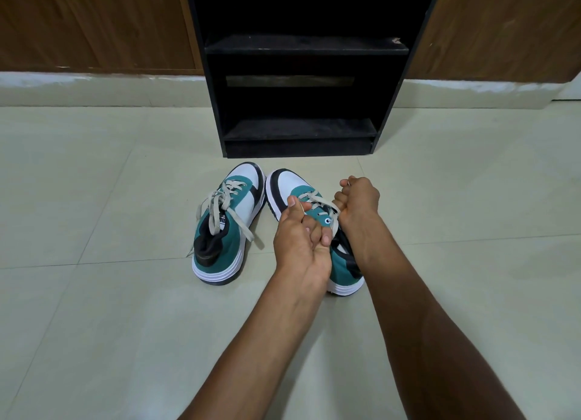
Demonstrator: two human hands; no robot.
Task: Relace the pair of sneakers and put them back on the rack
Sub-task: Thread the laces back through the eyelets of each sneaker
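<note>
Just in front of the black rack (pixel 301 99), both sneakers on floor; left hand (pixel 300 240) & right hand (pixel 358 199) each clenched on the lace (pixel 314 199) of the right sneaker (pixel 342 268) — lace prob soft/limp, so pinch near ends.

Soft even light, sharp focus (edges bowed)

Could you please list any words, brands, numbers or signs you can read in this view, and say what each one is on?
No text here can be read for certain.
Left sneaker: a small white mark on the black tongue label, too small and blurred to read.
Right sneaker: no lettering shows; both hands cover its middle.
Black rack: no label or number visible.
</note>
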